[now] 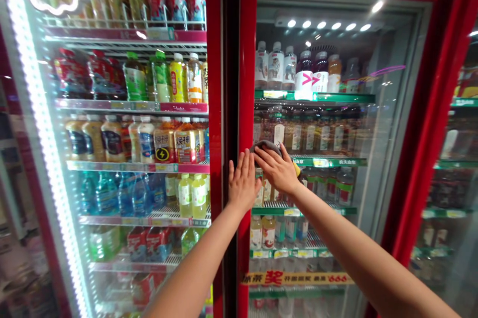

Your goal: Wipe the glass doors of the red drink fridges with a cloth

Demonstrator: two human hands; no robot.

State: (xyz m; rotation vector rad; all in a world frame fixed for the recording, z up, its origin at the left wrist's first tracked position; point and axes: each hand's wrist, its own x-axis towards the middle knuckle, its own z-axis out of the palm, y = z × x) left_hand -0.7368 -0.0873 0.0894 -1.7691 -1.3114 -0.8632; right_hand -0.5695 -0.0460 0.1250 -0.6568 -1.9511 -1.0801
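Note:
My left hand (243,181) lies flat, fingers stretched upward, against the red frame (245,84) at the left side of the right-hand cooler door. It holds nothing. Just beside it, my right hand (278,168) presses a dark grey cloth (267,146) to the glass door (377,129). Part of the cloth sticks out above the fingers, and a yellow edge (296,166) shows by the wrist. The rest of it is hidden under the palm. Behind the glass, several bottles (324,136) stand in rows on shelves with green front strips.
To the left stands a lit cooler with several drink bottles (160,76) on shelves and a bright light strip (41,129). A dark gap (229,84) separates the two coolers. A printed yellow strip (298,278) crosses the right door low down. Another cooler (448,168) is at the far right.

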